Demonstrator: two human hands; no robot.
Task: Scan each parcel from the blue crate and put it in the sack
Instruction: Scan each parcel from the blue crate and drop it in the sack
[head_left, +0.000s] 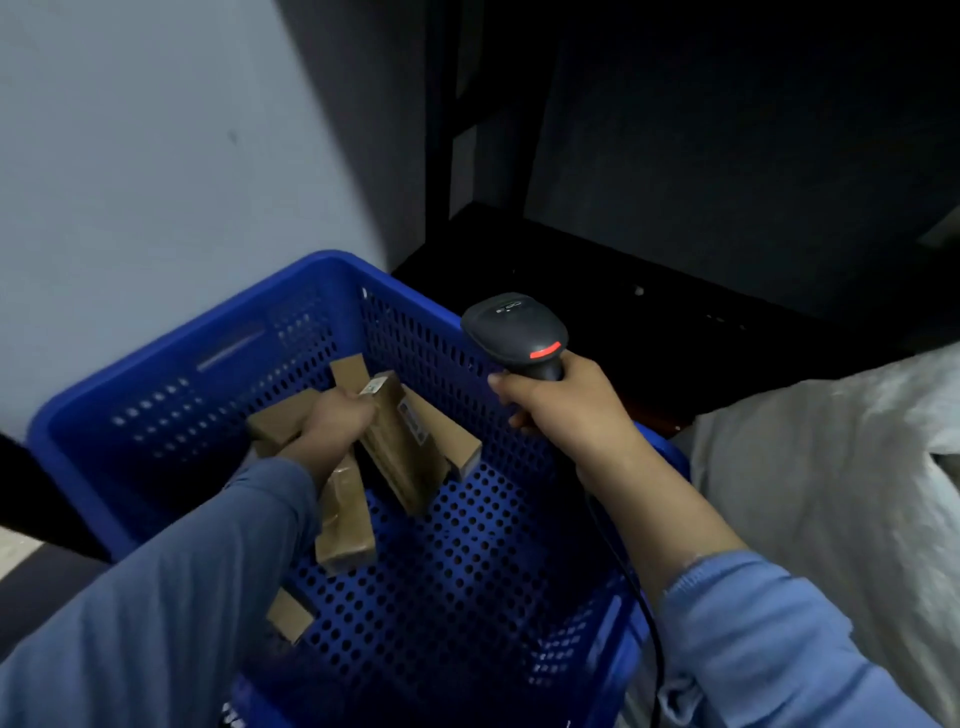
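Parcel (400, 452), a long brown box with a white label near its upper end, stands tilted inside the blue crate (208, 322). The left hand (337, 421) reaches down into the crate and clasps that upper end. The fingers curl over the far side, so only the back of the hand shows. The right hand (566, 402) is raised over the crate's right rim, clenched around the handle of a black scanner (514, 332) whose head points away from the camera. A black cable (652, 623) runs down under the right forearm.

Other brown boxes (345, 519) lie around the parcel, partly hidden by the left arm's blue sleeve (171, 597). The pale sack (831, 493) lies just right of the crate, cut off by the frame edge and blurred. The label's print is too small to read.
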